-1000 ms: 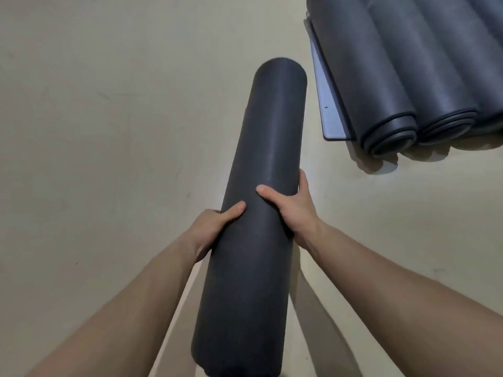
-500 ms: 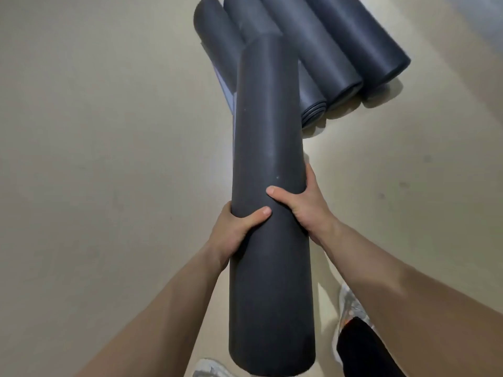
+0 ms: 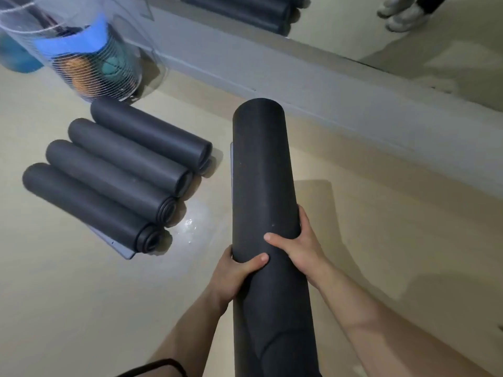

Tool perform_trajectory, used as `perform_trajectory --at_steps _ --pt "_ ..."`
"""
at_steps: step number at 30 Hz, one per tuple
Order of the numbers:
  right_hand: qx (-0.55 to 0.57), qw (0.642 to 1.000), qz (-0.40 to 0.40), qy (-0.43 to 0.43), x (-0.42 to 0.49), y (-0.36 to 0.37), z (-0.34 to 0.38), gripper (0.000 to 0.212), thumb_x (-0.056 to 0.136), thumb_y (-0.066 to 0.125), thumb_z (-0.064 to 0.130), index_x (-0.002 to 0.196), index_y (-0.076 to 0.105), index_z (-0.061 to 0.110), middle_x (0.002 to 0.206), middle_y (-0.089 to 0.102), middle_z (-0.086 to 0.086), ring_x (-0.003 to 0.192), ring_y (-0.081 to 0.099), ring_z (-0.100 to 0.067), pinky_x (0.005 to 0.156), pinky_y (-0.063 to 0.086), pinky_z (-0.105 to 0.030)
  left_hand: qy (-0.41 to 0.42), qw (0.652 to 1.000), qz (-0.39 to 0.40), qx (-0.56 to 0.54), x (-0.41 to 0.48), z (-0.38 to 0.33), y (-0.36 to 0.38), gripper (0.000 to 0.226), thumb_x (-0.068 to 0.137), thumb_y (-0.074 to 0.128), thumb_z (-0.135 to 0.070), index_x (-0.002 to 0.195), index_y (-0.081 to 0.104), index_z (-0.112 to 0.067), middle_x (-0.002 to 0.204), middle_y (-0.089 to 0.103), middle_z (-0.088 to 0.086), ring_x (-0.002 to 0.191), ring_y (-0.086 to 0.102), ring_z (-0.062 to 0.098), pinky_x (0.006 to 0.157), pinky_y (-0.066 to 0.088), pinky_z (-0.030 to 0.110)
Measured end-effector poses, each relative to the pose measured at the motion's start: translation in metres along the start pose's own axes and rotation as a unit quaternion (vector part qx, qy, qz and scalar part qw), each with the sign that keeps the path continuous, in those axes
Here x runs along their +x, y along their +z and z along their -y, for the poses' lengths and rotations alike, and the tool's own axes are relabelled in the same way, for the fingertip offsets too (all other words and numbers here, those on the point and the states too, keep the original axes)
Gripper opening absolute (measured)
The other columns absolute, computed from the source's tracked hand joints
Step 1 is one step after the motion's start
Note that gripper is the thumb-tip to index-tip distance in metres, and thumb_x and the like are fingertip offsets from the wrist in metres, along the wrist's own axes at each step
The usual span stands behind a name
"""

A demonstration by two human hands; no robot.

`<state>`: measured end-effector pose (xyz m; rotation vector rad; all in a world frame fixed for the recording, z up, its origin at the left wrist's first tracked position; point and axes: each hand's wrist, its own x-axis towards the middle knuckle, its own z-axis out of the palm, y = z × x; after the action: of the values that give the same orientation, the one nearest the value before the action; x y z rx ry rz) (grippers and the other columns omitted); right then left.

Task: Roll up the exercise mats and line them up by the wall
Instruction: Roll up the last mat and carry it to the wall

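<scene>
Carried mat: a dark rolled mat [image 3: 265, 213] runs up the centre of the frame, held off the floor, its far end pointing toward the grey wall base [image 3: 313, 85] across the upper right.
Left hand: the left hand [image 3: 234, 270] is wrapped round the roll from the left, thumb lying across the front, clamped on it.
Right hand: the right hand [image 3: 296, 246] is clasped on the roll just above, from the right, thumb over the front; both hands are closed firmly on the mat.
Row on the floor: four rolled mats [image 3: 114, 172] lie side by side, touching, at centre left of the frame, a pale flat sheet [image 3: 119, 247] poking out under the nearest one.
What's changed: half a second ago the row sat straight ahead, partly hidden behind the carried roll; now it has swung off to the left and the wall is in sight. The grip hasn't budged!
What it means: looks like the turn toward the wall is done and the put-down comes next, probably alongside that row.
Watch for: the wire basket [image 3: 81, 58] of gear at upper left stands close to the far end of the row.
Upper edge: a mirror [image 3: 408, 31] above the wall base shows rolled mats and a pair of shoes.
</scene>
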<state>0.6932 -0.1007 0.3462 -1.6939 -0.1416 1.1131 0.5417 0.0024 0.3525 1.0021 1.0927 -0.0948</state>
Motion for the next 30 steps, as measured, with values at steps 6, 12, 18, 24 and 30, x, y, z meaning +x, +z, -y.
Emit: perform_trajectory --at_steps 6,12,18,24,30 --pt "0.058 0.99 -0.131 -0.004 -0.003 -0.139 -0.001 0.095 0.058 0.092 0.044 0.141 0.045 0.047 0.128 0.068 0.018 0.115 0.068 -0.01 0.102 0.056 -0.044 0.008 0.989 0.118 0.091 0.048 -0.027 0.135 0.053 0.075 0.093 -0.028 0.117 0.061 -0.025 0.102 0.078 -0.015 0.094 0.075 0.009 0.07 0.058 0.019" --pt "0.107 0.968 -0.227 -0.005 -0.018 -0.276 -0.025 0.096 0.055 0.091 0.045 0.14 0.047 0.046 0.126 0.069 0.019 0.112 0.069 -0.009 0.101 0.056 -0.042 0.012 0.965 0.202 0.168 0.081 -0.021 0.277 0.051 0.072 0.093 -0.031 0.111 0.061 -0.031 0.104 0.077 -0.015 0.096 0.074 0.005 0.071 0.057 0.016" --pt "0.151 0.947 -0.284 0.024 -0.038 -0.417 -0.082 0.085 0.065 0.094 0.032 0.131 0.045 0.05 0.124 0.068 0.018 0.111 0.068 -0.009 0.101 0.055 -0.041 -0.004 0.937 0.249 0.244 0.108 0.025 0.423 0.089 0.054 0.094 -0.051 0.13 0.058 -0.024 0.117 0.075 -0.012 0.103 0.073 0.006 0.081 0.058 0.021" --pt "0.162 0.94 -0.294 0.057 -0.061 -0.568 -0.154 0.105 0.051 0.091 0.049 0.143 0.043 0.045 0.131 0.065 0.016 0.117 0.066 -0.014 0.103 0.055 -0.046 -0.047 0.923 0.251 0.287 0.125 0.096 0.576 0.09 0.05 0.094 -0.054 0.127 0.056 -0.028 0.118 0.073 -0.011 0.099 0.073 0.004 0.075 0.057 0.018" --pt "0.162 0.929 -0.324 0.077 -0.065 -0.704 -0.221 0.082 0.07 0.093 0.025 0.134 0.046 0.046 0.123 0.066 0.02 0.107 0.067 -0.003 0.1 0.057 -0.037 -0.077 0.92 0.256 0.286 0.159 0.169 0.716 0.086 0.048 0.101 -0.046 0.119 0.058 -0.023 0.115 0.074 -0.004 0.098 0.074 0.009 0.078 0.059 0.023"
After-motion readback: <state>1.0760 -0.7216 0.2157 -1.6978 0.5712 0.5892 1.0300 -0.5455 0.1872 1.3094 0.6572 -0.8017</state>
